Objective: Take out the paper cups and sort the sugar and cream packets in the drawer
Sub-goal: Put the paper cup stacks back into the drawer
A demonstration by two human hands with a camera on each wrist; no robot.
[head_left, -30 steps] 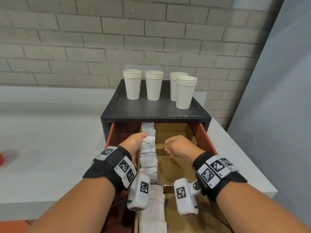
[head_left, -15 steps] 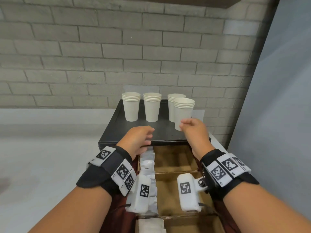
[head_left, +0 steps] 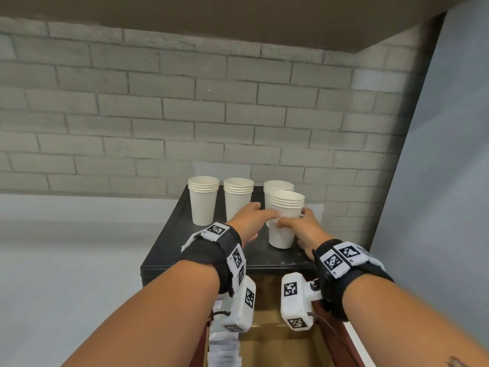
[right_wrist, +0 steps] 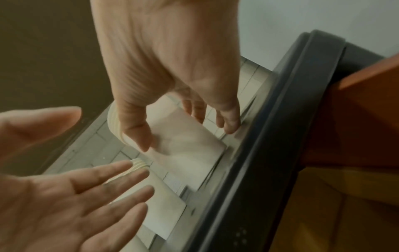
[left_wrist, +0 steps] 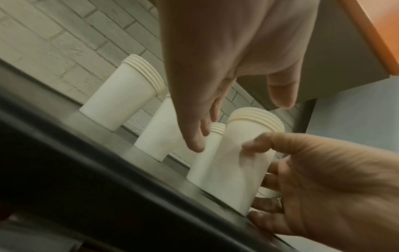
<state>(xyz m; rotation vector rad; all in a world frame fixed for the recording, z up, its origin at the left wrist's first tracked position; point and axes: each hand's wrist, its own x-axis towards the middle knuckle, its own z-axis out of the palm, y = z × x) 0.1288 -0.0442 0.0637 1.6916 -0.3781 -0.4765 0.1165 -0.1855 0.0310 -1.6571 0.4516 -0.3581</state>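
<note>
Four stacks of white paper cups stand on the black cabinet top (head_left: 182, 250). My right hand (head_left: 293, 218) grips the front right stack (head_left: 284, 231), thumb on its left side and fingers round its right. The left wrist view shows that thumb pressed on the stack (left_wrist: 237, 170). My left hand (head_left: 254, 217) hovers just left of this stack with straight fingers and holds nothing. The other stacks (head_left: 203, 200) (head_left: 237, 200) (head_left: 277, 185) stand behind. Below, the drawer (head_left: 280, 343) is open, with a row of white packets (head_left: 225, 349) along its left side.
A grey brick wall (head_left: 185, 128) rises right behind the cabinet. A pale counter (head_left: 66, 260) spreads to the left, a grey panel (head_left: 449, 181) stands at the right, and a dark overhang (head_left: 238, 17) hangs above.
Both hands rose out of the drawer to the cabinet top. My right hand closed round the front right cup stack, and my left hand came up beside it. The view tilted upward.
</note>
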